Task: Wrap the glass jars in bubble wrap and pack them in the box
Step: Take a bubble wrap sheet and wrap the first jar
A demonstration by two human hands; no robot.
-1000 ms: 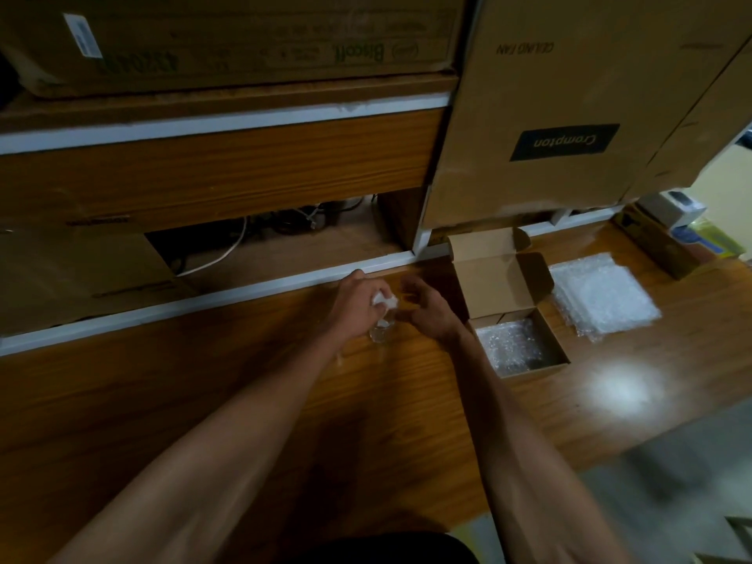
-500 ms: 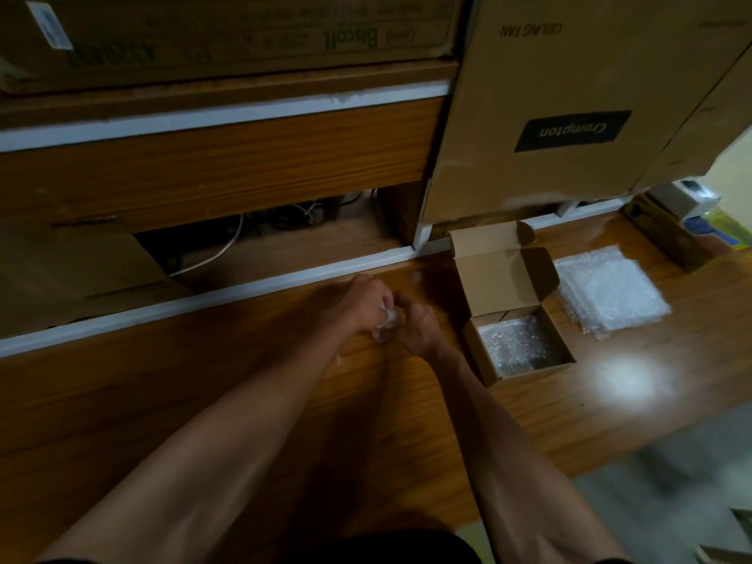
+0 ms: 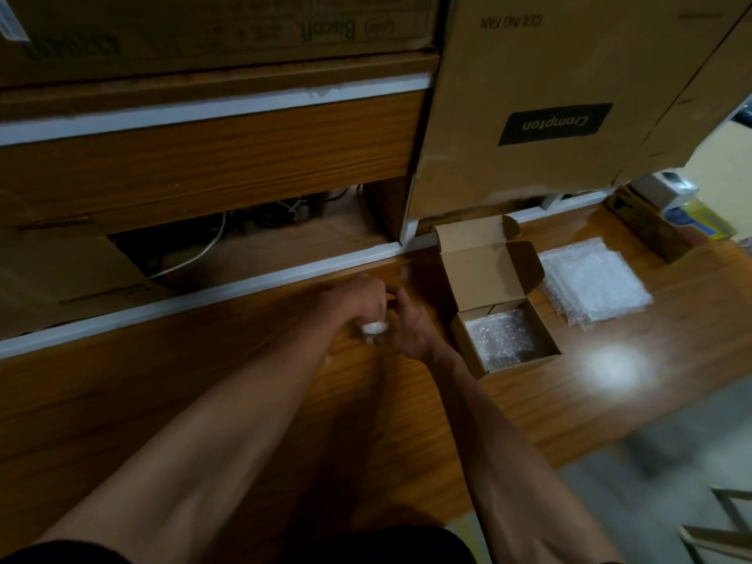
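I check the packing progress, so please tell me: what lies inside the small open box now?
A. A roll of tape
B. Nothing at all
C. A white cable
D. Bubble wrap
D: the open box beside the hands shows shiny bubble wrap covering its inside; whether a jar is within that wrap cannot be told.
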